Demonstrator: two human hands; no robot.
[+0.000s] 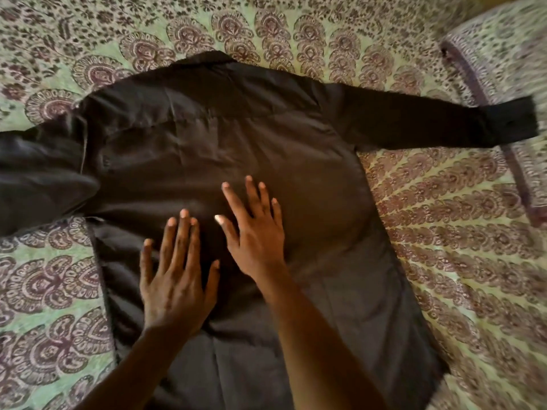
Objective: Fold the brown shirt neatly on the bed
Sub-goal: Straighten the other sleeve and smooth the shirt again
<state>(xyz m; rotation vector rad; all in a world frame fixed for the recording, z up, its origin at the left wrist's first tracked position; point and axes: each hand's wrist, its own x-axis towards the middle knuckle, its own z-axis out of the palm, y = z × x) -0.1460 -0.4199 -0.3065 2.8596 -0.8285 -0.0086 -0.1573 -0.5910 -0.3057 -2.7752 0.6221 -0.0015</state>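
The dark brown long-sleeved fabric shirt [236,137] lies spread back-up across the middle of the bed [444,232], which is covered in a green and purple paisley-print sheet; its collar points to the far edge, one sleeve stretches toward the right edge and the other bunches at the left edge. Both the left hand [174,279] and the right hand [254,229] rest flat on the shirt's back with fingers straight, neither grip holding anything. The bunched left sleeve and faint creases could get trapped in uneven folds, and pressing on the soft sheet may drag the shirt askew.
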